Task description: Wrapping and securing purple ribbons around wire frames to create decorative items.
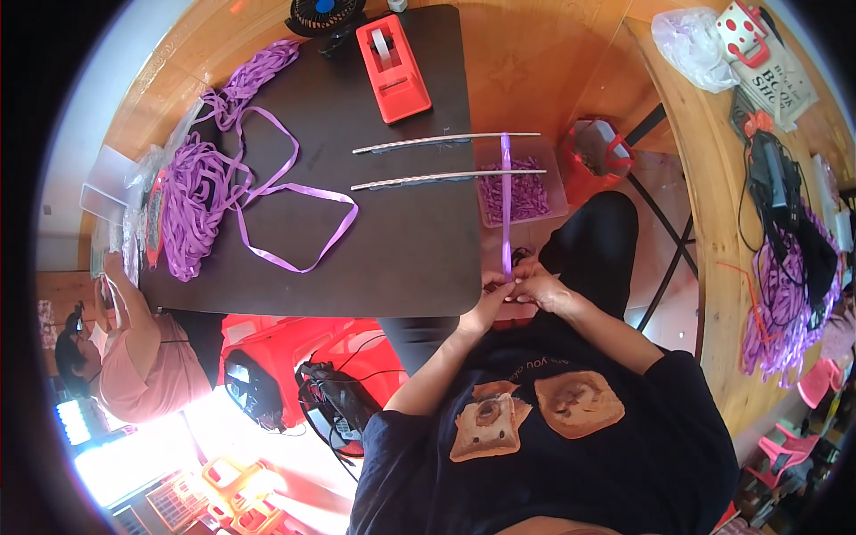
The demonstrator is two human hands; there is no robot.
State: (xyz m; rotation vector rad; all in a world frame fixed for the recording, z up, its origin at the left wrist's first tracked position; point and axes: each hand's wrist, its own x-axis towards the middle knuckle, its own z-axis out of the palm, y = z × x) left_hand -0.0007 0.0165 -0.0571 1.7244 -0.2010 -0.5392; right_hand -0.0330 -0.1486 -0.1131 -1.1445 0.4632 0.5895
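A strip of purple ribbon (506,214) loops over the upper of two slim metal rods, runs down across the lower one and ends at my hands. My left hand (489,301) and my right hand (539,287) meet at the ribbon's lower end, fingers pinched around it. The upper metal rod (419,143) and the lower metal rod (419,182) look like chopsticks. Both lie across the dark table (401,259), seem taped down, and jut past its right edge. What my fingertips do is partly hidden by the fingers themselves.
Below the rod tips stands a clear box (561,201) of small purple ribbon pieces. Purple ribbon piles (190,209) and a red tape dispenser (392,76) lie on the table. A red bag (596,183) stands beyond the box. Another person (143,366) sits at far left.
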